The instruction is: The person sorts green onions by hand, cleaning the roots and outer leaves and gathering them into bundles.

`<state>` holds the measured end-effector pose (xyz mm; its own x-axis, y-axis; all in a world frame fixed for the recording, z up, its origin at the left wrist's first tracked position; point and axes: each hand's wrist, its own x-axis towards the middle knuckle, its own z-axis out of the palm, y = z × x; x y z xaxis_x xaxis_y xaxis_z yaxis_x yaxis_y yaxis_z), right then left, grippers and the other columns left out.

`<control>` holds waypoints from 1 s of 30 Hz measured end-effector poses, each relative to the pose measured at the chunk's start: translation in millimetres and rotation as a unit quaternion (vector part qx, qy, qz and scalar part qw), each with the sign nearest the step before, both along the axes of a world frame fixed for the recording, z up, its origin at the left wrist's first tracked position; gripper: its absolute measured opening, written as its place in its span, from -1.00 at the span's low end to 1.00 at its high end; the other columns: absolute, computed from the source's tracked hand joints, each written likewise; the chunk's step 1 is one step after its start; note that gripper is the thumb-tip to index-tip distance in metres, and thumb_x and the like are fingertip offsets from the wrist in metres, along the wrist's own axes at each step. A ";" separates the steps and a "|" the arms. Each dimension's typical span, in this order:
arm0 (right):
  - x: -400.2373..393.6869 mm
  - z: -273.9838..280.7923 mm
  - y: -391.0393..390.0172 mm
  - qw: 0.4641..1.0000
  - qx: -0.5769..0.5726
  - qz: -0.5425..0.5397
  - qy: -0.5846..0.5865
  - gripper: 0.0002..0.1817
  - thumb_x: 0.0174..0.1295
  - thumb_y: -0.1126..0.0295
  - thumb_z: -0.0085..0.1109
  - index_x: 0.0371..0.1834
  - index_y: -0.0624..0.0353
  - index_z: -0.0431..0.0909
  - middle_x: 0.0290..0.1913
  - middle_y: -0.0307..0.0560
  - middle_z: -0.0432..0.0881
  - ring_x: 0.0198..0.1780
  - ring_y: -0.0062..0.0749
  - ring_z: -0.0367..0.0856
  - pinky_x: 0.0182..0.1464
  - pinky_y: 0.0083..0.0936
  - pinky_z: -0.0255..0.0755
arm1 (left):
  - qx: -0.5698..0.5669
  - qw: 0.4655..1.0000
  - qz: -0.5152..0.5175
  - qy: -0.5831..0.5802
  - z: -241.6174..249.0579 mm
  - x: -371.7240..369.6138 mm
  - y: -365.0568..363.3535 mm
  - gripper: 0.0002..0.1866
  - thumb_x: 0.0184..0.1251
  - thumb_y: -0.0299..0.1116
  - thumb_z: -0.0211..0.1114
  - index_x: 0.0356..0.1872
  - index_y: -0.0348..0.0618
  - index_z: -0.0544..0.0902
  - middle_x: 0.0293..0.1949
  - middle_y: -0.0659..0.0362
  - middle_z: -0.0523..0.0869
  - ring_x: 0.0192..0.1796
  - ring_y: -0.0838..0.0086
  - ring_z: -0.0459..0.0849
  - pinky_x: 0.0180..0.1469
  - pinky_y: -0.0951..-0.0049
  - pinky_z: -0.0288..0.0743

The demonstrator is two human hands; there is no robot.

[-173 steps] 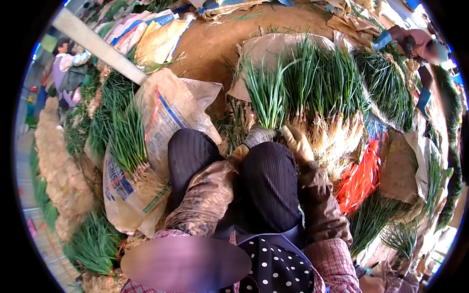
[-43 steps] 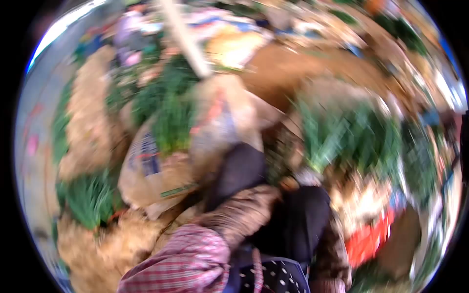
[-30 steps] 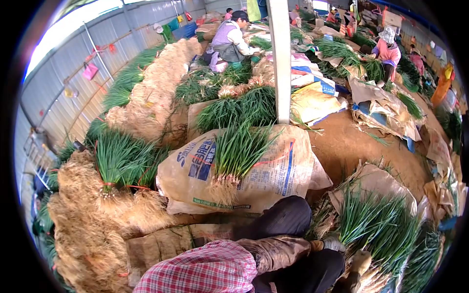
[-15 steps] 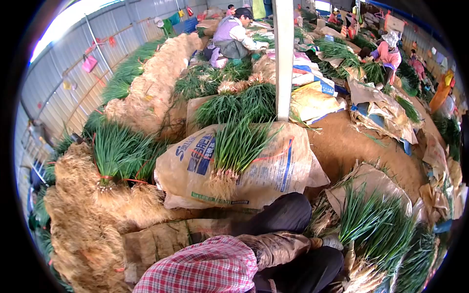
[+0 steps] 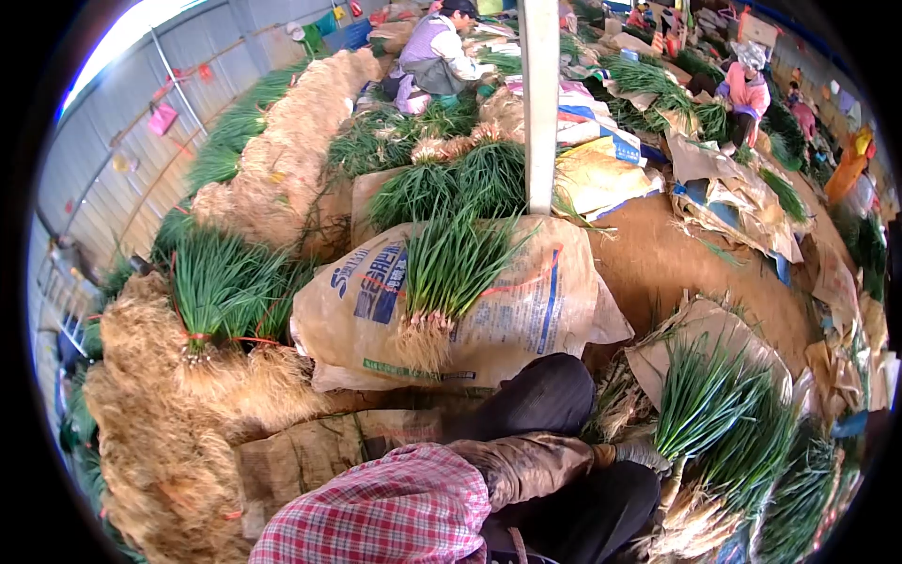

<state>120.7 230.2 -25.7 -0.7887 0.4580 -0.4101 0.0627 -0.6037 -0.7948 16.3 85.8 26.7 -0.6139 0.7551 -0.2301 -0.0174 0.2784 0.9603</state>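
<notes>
My left arm, in a red plaid sleeve with a brown sleeve cover, reaches across my lap to the right. At its end, my gloved left hand (image 5: 645, 455) is closed at the lower stalks of some green onions (image 5: 707, 399) on the pile; the fingertips are partly hidden. My right hand is out of view. In front of my knees, a bunch of green onions (image 5: 456, 268) lies on a printed sack (image 5: 536, 301), its pale roots toward me.
A tied green onion bunch (image 5: 221, 291) rests on the heap of roots (image 5: 150, 404) to the left. A white post (image 5: 539, 113) stands beyond the sack. One person (image 5: 437, 52) crouches ahead; another person (image 5: 747, 89) sits farther right among more green onions.
The whole view has shifted slightly, with the scene moving up. My left hand has moved a little right, further into the green onions. The bunch on the sack stays put.
</notes>
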 end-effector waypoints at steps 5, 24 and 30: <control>-17.8 6.7 -23.5 0.986 0.147 -0.022 -0.073 -0.63 0.19 0.19 0.14 -0.09 0.27 0.57 -0.28 -0.08 0.66 -0.30 -0.39 0.61 -0.22 -0.53 0.49 | 0.023 0.999 0.008 -0.025 -8.2 -1.8 -3.2 -0.81 -0.07 -0.50 0.40 -0.37 -0.25 0.63 -0.46 0.07 0.67 -0.44 0.34 0.66 -0.42 0.36 0.55; 42.9 -27.9 -62.7 0.670 0.609 0.124 -0.406 -0.79 0.14 0.35 0.21 -0.14 -0.02 0.57 -0.51 -0.01 0.61 -0.51 -0.41 0.61 -0.51 -0.50 0.54 | -0.007 0.815 0.095 -0.572 1.9 -10.6 -30.8 -0.75 0.02 -0.52 0.45 -0.28 -0.25 0.58 -0.35 0.09 0.65 -0.41 0.52 0.60 -0.40 0.56 0.53; 9.3 12.3 -28.0 0.526 0.641 0.200 -0.522 -0.76 0.14 0.19 0.14 -0.46 0.10 0.64 -0.51 -0.05 0.63 -0.59 -0.33 0.58 -0.57 -0.41 0.47 | 0.002 0.862 0.047 -0.505 15.6 -9.9 -29.0 -0.82 0.10 -0.46 0.41 -0.35 -0.23 0.57 -0.36 0.09 0.66 -0.35 0.43 0.65 -0.38 0.45 0.58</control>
